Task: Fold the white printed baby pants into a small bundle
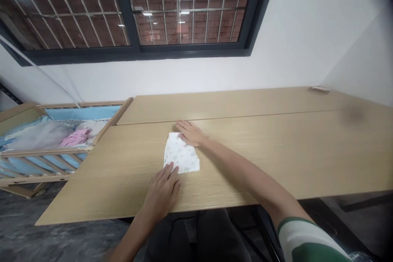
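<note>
- Your left hand (161,192) lies flat on the bench at lower centre; your left fingers (169,170) are apart and unclamped, their tips at the lower edge of the cloth;
- Your right hand (190,133) reaches in from the lower right, its arm bare below a green-and-white sleeve (307,241); your right fingers (185,128) are slightly apart, not clamped, and rest at the cloth's upper right corner;
- The folded white cloth (181,153), printed with small pastel figures, lies flat between your hands, just right of the middle of the frame;
- The light wood-grain bench (276,163) fills the centre and right of the frame, with a seam running across it behind your right hand;
- A small pale object (319,88) sits at the far right corner of the bench;
- A wooden crib (46,150) stands just beside the bench at centre left, with blue lining and a pink garment (75,138) inside;
- A dark speckled floor (61,233) shows at lower left;
- A white wall (307,28) rises behind the bench; a dark-framed window (132,8) at the top of the frame shows a brick surface beyond its bars.
</note>
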Motion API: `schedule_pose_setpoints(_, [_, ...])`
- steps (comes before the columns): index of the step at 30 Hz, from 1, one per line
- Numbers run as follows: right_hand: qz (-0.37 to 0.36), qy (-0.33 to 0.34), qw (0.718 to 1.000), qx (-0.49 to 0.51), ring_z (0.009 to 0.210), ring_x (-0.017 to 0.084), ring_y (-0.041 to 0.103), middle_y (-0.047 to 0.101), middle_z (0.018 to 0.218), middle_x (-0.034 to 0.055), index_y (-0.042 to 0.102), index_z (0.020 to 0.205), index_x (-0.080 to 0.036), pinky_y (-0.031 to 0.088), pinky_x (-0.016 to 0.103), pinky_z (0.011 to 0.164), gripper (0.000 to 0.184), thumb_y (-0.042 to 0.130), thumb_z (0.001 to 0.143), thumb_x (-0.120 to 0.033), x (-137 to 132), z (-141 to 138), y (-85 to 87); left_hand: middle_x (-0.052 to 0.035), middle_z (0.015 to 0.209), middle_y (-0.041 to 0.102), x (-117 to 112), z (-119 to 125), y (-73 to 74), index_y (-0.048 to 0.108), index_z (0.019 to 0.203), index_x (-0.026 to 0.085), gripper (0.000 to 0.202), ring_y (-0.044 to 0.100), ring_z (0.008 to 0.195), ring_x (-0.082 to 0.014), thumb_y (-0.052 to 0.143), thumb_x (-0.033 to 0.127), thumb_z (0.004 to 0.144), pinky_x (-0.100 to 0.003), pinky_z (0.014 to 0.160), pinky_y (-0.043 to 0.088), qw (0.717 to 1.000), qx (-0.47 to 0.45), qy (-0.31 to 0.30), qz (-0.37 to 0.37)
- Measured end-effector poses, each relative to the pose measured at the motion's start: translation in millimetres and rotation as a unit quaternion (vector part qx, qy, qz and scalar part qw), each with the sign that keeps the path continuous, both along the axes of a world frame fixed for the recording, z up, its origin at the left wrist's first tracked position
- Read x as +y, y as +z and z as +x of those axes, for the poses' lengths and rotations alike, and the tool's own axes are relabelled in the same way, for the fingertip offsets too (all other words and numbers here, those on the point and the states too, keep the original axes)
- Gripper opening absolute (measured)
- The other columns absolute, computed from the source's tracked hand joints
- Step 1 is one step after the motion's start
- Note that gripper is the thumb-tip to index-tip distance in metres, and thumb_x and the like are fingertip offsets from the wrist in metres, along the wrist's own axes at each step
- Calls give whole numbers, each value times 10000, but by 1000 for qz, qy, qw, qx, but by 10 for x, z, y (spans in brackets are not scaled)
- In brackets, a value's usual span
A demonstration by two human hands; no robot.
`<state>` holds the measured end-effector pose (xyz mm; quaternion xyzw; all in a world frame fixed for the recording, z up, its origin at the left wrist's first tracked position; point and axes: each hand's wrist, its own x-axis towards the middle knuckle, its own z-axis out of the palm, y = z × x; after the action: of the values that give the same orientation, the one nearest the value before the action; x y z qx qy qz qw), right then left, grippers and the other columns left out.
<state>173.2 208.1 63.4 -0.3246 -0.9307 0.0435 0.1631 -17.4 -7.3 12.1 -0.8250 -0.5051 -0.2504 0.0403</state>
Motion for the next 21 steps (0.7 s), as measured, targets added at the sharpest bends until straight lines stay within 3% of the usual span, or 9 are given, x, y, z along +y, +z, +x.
schedule_pose_setpoints(3, [21, -21, 999, 36, 1293, 314, 484, 542, 1417, 187, 550, 1379, -135, 344, 508, 1090, 434, 397, 1022, -329, -283, 137, 147, -144, 1366, 635, 107, -149, -5, 602, 1307, 160, 371, 605, 1266, -283, 407, 288, 1019, -493, 1055, 517, 999, -44, -23, -20])
schedule_pose_setpoints(7, [-73, 34, 996, 30, 1021, 253, 616, 677, 1106, 142, 670, 1177, -134, 466, 423, 938, 371, 455, 1018, -391, -733, 330, 295, -99, 1302, 679, 192, -331, 71, 631, 1276, 196, 346, 633, 1222, -242, 439, 302, 1008, -454, 1063, 518, 991, -107, -22, -80])
schedule_pose_setpoints(10, [-121, 61, 991, 0, 1119, 291, 614, 653, 1241, 170, 636, 1281, -125, 468, 443, 975, 546, 533, 962, -556, -1051, 467, 317, -70, 1314, 673, 207, -406, 152, 679, 1195, 217, 318, 620, 1234, -232, 442, 314, 1006, -448, 1082, 503, 988, -101, -28, -113])
schedule_pose_setpoints(14, [-141, 42, 988, -43, 1454, 381, 343, 365, 1586, 210, 447, 1504, -114, 301, 519, 1164, 828, 596, 887, -645, -1392, 616, 246, -63, 1295, 681, 174, -403, 230, 687, 1128, 223, 309, 627, 1210, -230, 410, 286, 1008, -433, 1077, 506, 987, -89, -44, -126])
schedule_pose_setpoints(17, [-138, 32, 989, -42, 1484, 353, 295, 335, 1611, 177, 413, 1529, -148, 262, 512, 1183, 731, 578, 932, -537, -1586, 670, 189, -68, 1252, 683, 105, -363, 326, 652, 1114, 228, 273, 617, 1204, -229, 415, 317, 1014, -429, 1082, 490, 979, -134, -52, -142])
schedule_pose_setpoints(21, [-116, 10, 993, 18, 1342, 299, 478, 558, 1440, 142, 526, 1419, -190, 345, 477, 1117, 505, 560, 953, -383, -1754, 651, 202, -57, 1197, 683, 17, -330, 517, 608, 1159, 251, 291, 626, 1150, -229, 404, 418, 1033, -392, 1008, 502, 949, -211, -71, -225])
